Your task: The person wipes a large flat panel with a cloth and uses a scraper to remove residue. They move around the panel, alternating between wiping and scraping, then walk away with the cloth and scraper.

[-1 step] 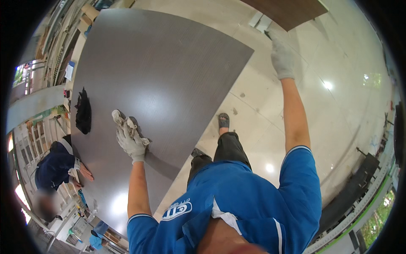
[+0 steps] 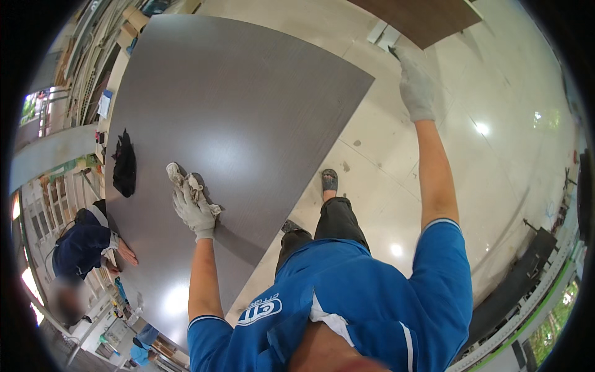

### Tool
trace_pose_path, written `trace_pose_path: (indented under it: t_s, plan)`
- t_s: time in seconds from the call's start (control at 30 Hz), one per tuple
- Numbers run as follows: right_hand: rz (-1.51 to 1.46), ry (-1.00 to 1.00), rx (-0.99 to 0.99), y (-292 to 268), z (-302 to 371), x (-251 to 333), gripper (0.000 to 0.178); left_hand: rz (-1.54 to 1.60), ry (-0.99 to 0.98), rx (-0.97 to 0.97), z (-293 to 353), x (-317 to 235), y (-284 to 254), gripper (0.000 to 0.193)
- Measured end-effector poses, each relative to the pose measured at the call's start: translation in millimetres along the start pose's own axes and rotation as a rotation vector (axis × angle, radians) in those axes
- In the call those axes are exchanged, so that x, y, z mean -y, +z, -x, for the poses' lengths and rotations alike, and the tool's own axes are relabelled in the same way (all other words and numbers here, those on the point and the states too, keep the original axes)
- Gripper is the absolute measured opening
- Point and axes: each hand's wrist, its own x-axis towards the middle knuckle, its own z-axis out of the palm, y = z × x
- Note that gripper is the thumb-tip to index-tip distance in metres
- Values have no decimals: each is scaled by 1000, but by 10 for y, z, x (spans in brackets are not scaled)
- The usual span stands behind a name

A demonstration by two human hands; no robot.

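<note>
Since the preceding frame, no displacement is found beyond a slight shift of the whole view: the pale cloth [image 2: 195,184] has not advanced over the grey board [image 2: 248,93]. It lies on the board's face, between the left and right edges and well short of the far edge. The left hand [image 2: 195,214], gloved, rests over it, fingers extended; whether they grip it cannot be told. The right hand [image 2: 415,87], gloved, is stretched out beyond the board's far right corner, a dark item [image 2: 393,53] at its fingertips; grip not determinable. Obstructions: black fabric [image 2: 124,167] lies near the left edge, and a co-worker's hand [image 2: 127,253] rests along that edge, nearer the wearer. A brown panel [image 2: 427,25] stands beyond the far right corner.
</note>
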Motion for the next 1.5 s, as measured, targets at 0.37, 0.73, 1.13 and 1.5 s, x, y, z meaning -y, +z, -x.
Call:
trace_pose_path:
  t_s: [0.37, 0.73, 1.13, 1.5]
  plan:
    - [46, -340, 157, 205, 498, 168, 58, -24, -23, 28, 4, 12, -11, 56]
    - [43, -28, 118, 293, 406, 68, 53, -10, -56, 54, -29, -57, -40, 56]
    - [-117, -4, 134, 188, 454, -528, 53, 49, -31, 10, -37, 5, 4, 58]
    - [-175, -457, 312, -150, 1255, 1329, 44, 43, -60, 47, -45, -76, -73, 58]
